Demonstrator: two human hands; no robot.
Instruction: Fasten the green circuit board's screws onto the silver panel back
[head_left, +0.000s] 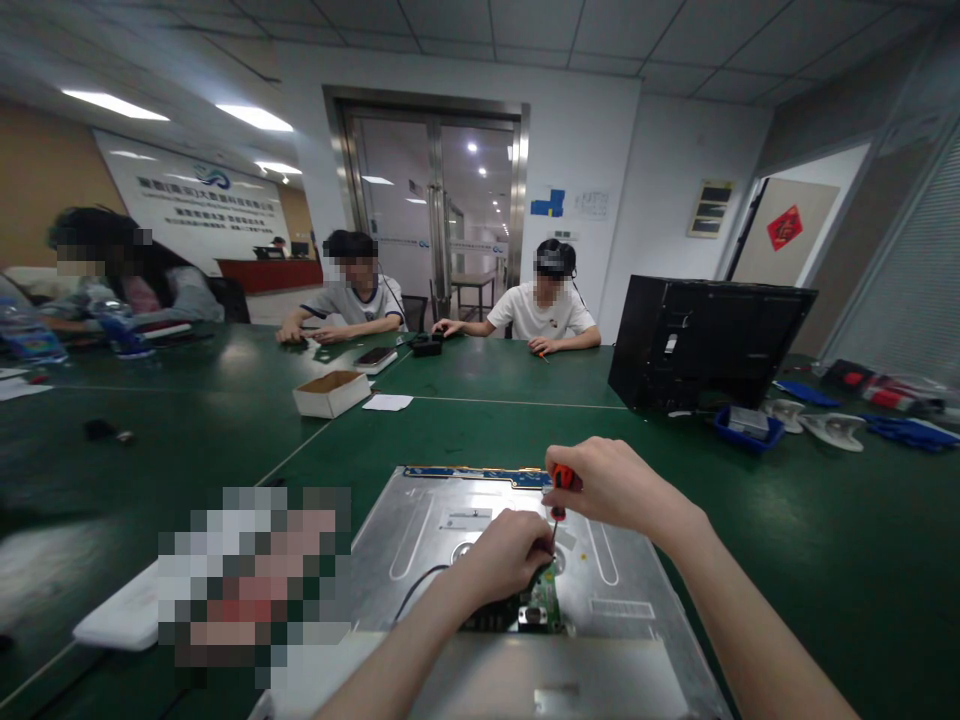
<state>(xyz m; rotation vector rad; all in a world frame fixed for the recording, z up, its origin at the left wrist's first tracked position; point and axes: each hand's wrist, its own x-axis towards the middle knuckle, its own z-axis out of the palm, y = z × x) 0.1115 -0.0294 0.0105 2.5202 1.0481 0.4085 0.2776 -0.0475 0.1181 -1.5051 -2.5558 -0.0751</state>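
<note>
An opened display panel with a silver metal back [637,565] lies flat on the table in front of me. My right hand [604,485] is closed around the red and black handle of a screwdriver [562,482], whose thin shaft points down at the panel. Right beside the shaft's lower end, my left hand [504,550] is closed, its fingertips pinched together; what they hold is hidden. Partly under the left hand is a green circuit board [552,605]. Along the panel's far edge runs a blue circuit strip [472,475]. A black cable [412,588] curves out left of the left wrist.
A black monitor housing [705,335] stands at the right, beside a blue tray [750,428]. Ahead are a small open box [331,393] and white paper [388,402]. A white object [120,610], partly pixelated, lies left. Several people sit across the green table [480,435].
</note>
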